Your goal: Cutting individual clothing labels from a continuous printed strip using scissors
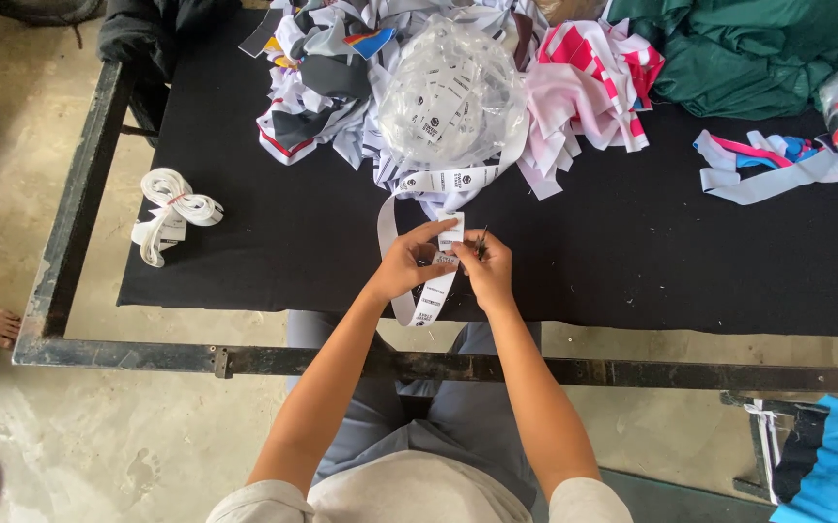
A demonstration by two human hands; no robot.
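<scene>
Left hand (407, 263) pinches white label ribbon (435, 291) at near tabletop (632, 252) edge; right hand (485, 269) closed on small snips (482, 240) touching it. Risk: crooked cut through print if ribbon slips; fingertip close to blades. Clear bag (453, 92) far.

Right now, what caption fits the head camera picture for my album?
Left hand holds white label ribbon while right hand snips it over a black table.
</scene>
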